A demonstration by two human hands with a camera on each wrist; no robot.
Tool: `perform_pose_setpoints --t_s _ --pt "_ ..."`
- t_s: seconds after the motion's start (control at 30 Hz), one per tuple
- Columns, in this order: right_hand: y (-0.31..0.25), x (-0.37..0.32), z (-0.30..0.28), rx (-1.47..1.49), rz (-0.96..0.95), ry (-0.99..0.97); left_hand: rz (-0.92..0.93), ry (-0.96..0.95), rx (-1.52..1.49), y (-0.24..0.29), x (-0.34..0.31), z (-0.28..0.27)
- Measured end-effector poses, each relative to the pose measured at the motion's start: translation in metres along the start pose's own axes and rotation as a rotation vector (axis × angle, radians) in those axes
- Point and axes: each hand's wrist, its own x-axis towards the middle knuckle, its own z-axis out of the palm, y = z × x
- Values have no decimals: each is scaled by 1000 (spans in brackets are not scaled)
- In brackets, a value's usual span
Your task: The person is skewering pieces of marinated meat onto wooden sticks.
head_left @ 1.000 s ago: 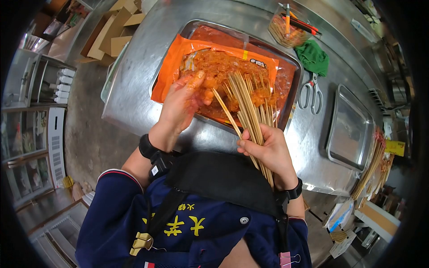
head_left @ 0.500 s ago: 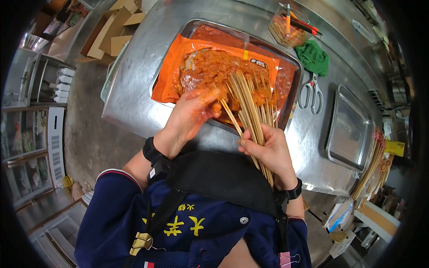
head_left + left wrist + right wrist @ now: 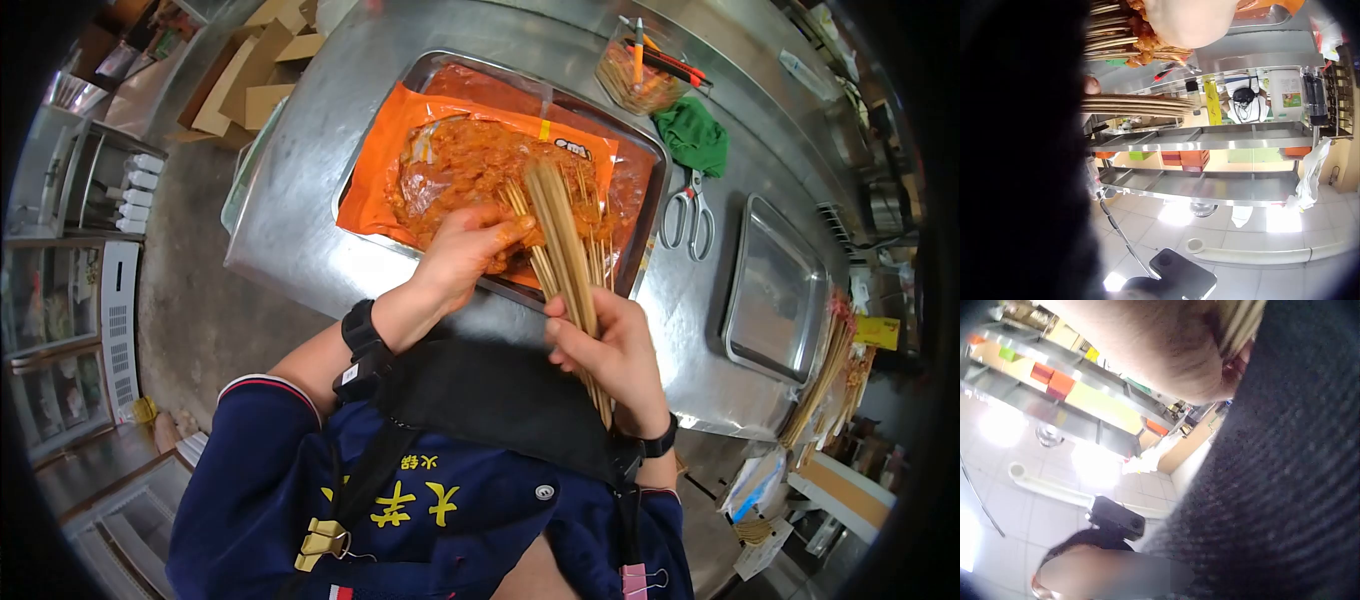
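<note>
In the head view my right hand (image 3: pixel 615 350) holds a thick bundle of bamboo skewers (image 3: pixel 562 225) upright against its palm, with thumb and index finger lifted a little apart. My left hand (image 3: pixel 465 255), its fingertips coated in orange marinade, pinches marinated meat (image 3: pixel 527 240) around thin skewers just left of the bundle. Beneath lies an opened orange bag (image 3: pixel 365 195) spread with marinated meat pieces (image 3: pixel 450 165), in a metal tray (image 3: pixel 655 185). In the left wrist view, skewers carrying meat (image 3: pixel 1141 39) show beside the left hand (image 3: pixel 1191 22). The right wrist view shows mostly palm (image 3: pixel 1147 344).
Right of the tray lie scissors (image 3: pixel 690 215) and a green cloth (image 3: pixel 692 135). A clear tub (image 3: pixel 640 80) with pens stands behind them. Another metal tray (image 3: pixel 775 290) sits at the table's right side, near standing skewers (image 3: pixel 820 375). Cardboard boxes (image 3: pixel 240 85) are at the far left.
My left hand has moved right from over the meat to the skewers, and its fingers have closed there. My right thumb and index finger have loosened from the separated skewer; the bundle has shifted slightly.
</note>
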Motion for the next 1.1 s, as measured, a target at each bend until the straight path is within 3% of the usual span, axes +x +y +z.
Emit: perform_pose_setpoints --t_s 0.07,0.17,0.37,0.53,0.63,0.73,0.83,1.1 --pt "7 8 2 79 -6 -3 25 2 28 -7 8 -4" --pt "14 15 0 55 -46 -23 220 226 121 -5 4 -1" --pt "19 23 1 -182 -68 -74 10 -97 63 23 -20 -8" --pt "25 22 4 -212 -269 -14 33 -105 53 21 -21 -9" --pt "21 22 4 -254 -240 -34 64 -130 94 23 -21 -11" --pt "29 23 3 -93 -188 -21 99 -130 47 17 -20 -8" --pt "16 17 4 144 -18 20 112 -129 26 12 -18 -9" --pt "15 18 7 117 -30 44 130 -98 67 14 -22 -6"
